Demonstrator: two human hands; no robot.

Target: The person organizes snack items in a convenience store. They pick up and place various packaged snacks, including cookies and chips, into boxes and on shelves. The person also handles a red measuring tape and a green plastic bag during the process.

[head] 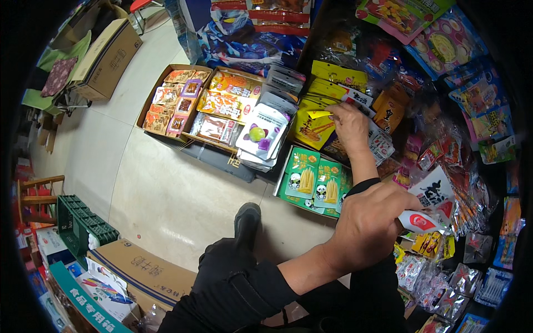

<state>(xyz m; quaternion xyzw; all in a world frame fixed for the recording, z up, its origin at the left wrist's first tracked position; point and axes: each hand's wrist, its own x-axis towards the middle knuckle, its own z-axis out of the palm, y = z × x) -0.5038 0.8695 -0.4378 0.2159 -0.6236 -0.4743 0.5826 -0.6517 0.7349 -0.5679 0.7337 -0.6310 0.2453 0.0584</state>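
My left hand (370, 224) crosses over my right forearm. It is closed on a white snack packet (420, 221) with a red emblem. Another white packet with black writing (435, 191) shows just beyond its fingers; whether it is held too, I cannot tell. Farther forward, my right hand (352, 127) pinches the top edge of a yellow snack packet (312, 125) among several like it. White packets with dark writing (379, 143) lie under and beside the right wrist. Nearer me is an open box of green panda-printed snack packets (306, 177).
Left of the yellow packets stand grey-white pouches (260, 133) and cardboard trays of small snacks (179, 102). Bagged sweets (449, 145) crowd the right side. Cardboard cartons (145, 270) and a green plastic crate (83, 224) sit at lower left. My shoe (247, 220) rests on the tiled floor (166, 200).
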